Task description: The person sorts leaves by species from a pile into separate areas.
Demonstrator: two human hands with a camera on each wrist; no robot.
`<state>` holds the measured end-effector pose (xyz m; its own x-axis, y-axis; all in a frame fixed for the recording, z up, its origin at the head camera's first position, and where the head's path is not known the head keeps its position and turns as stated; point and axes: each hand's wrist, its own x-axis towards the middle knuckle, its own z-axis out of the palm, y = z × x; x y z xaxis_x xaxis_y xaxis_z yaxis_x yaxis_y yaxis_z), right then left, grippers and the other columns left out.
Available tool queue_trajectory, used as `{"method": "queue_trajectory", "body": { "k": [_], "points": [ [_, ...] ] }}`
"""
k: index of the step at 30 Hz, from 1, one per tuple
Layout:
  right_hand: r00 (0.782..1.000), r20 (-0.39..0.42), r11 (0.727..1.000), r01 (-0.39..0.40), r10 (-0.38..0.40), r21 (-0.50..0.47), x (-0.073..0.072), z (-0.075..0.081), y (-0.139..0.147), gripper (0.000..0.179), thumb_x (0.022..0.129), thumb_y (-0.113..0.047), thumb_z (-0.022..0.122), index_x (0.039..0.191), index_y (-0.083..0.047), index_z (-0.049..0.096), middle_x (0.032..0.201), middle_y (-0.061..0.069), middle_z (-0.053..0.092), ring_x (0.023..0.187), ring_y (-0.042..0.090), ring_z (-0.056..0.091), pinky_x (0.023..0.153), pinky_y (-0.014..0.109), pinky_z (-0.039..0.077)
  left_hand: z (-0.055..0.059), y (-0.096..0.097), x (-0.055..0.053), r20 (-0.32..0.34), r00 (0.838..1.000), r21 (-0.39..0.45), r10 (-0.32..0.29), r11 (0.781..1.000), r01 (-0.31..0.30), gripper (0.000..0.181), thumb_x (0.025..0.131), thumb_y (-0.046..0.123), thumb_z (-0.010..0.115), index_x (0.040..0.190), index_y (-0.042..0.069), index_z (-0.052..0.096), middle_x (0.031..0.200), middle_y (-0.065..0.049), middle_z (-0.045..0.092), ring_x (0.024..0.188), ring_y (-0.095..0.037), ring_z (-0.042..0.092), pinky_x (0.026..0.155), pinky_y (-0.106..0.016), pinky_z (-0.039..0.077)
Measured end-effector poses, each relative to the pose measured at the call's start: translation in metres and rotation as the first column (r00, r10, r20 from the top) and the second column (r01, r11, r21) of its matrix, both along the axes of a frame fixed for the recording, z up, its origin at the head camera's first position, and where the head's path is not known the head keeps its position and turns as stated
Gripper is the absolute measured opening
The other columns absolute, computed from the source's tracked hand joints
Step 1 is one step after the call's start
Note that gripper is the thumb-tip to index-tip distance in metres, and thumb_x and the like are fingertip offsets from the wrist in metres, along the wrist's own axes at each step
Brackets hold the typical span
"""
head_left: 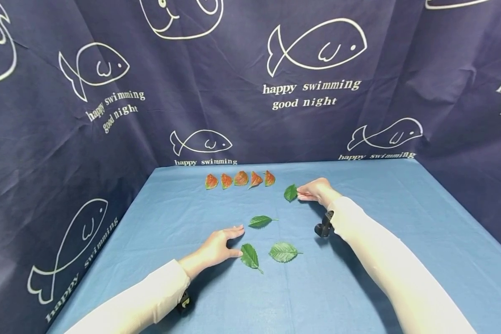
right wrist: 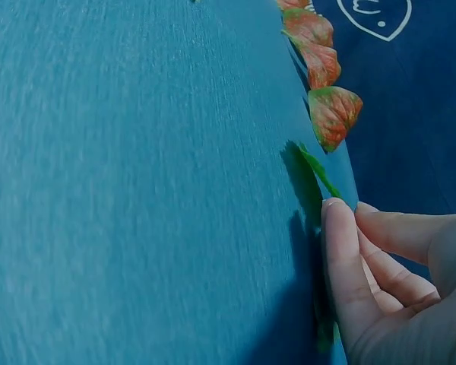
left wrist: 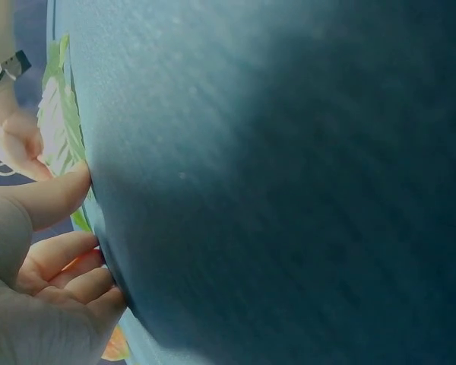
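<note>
Nearest, the left hand (head_left: 217, 248) has thumb and fingers apart, just beside a green leaf (head_left: 249, 256) on the blue surface (head_left: 300, 297). Farther out, the right hand (head_left: 316, 191) pinches a second leaf (head_left: 290, 193), right of the red leaves (head_left: 241, 178); I'd use a light grip and lay it flat. The right wrist view shows it edge-on, tilted; the head view, its face.

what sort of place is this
Probably a makeshift indoor filming or work booth, though nothing names it: dark blue fabric printed with fish hangs around a table covered in lighter blue, and the person has a black wrist-worn device.
</note>
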<state>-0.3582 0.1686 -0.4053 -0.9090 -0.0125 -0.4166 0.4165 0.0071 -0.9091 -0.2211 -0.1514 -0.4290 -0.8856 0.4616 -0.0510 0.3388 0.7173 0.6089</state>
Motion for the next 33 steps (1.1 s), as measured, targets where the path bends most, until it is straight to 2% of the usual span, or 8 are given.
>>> {"method": "queue_trajectory", "body": {
  "k": [3, 13, 18, 26, 33],
  "points": [
    [1.000, -0.004, 1.000, 0.011, -0.011, -0.004, 0.002, 0.001, 0.006, 0.040, 0.088, 0.011, 0.060, 0.126, 0.019, 0.050, 0.062, 0.006, 0.067, 0.059, 0.010, 0.068, 0.071, 0.024, 0.060, -0.001, 0.000, 0.000, 0.000, 1.000, -0.009, 0.003, 1.000, -0.003, 0.062, 0.082, 0.015, 0.078, 0.138, 0.003, 0.053, 0.148, -0.008, 0.046, 0.138, -0.033, 0.041, 0.112, -0.052, 0.035],
    [0.996, -0.005, 0.995, 0.092, -0.092, -0.028, 0.000, 0.013, 0.023, 0.036, 0.093, 0.002, 0.059, 0.126, 0.013, 0.052, 0.061, 0.005, 0.069, 0.057, 0.010, 0.069, 0.070, 0.024, 0.060, 0.000, 0.000, 0.001, 0.013, 1.000, -0.004, 0.022, 1.000, -0.022, 0.063, 0.081, 0.013, 0.078, 0.138, 0.004, 0.053, 0.148, -0.008, 0.047, 0.138, -0.032, 0.040, 0.112, -0.051, 0.035],
    [0.998, -0.029, 0.998, 0.057, -0.057, -0.012, 0.003, 0.018, 0.027, 0.033, 0.094, -0.002, 0.059, 0.123, 0.012, 0.053, 0.061, 0.003, 0.069, 0.058, 0.010, 0.069, 0.071, 0.025, 0.060, 0.001, 0.000, 0.002, 0.013, 1.000, -0.010, 0.025, 1.000, -0.025, 0.063, 0.081, 0.014, 0.078, 0.138, 0.004, 0.053, 0.148, -0.007, 0.046, 0.139, -0.032, 0.040, 0.112, -0.052, 0.035],
    [0.997, -0.065, 0.999, 0.029, -0.031, -0.033, 0.007, 0.020, 0.022, 0.048, 0.091, -0.004, 0.064, 0.132, 0.015, 0.046, 0.069, 0.005, 0.071, 0.066, 0.012, 0.071, 0.077, 0.028, 0.059, 0.001, 0.000, 0.001, 0.011, 1.000, -0.010, 0.021, 1.000, -0.021, 0.063, 0.081, 0.014, 0.078, 0.138, 0.004, 0.053, 0.148, -0.008, 0.046, 0.139, -0.032, 0.040, 0.112, -0.052, 0.034],
    [0.996, -0.090, 1.000, 0.006, -0.005, 0.007, 0.009, 0.024, 0.016, 0.050, 0.090, -0.007, 0.066, 0.132, 0.014, 0.047, 0.070, 0.003, 0.071, 0.066, 0.010, 0.071, 0.074, 0.026, 0.060, 0.001, 0.001, 0.001, 0.009, 1.000, -0.008, 0.013, 1.000, -0.013, 0.063, 0.081, 0.014, 0.078, 0.138, 0.004, 0.053, 0.148, -0.008, 0.046, 0.138, -0.032, 0.041, 0.112, -0.052, 0.034]
  ]
}}
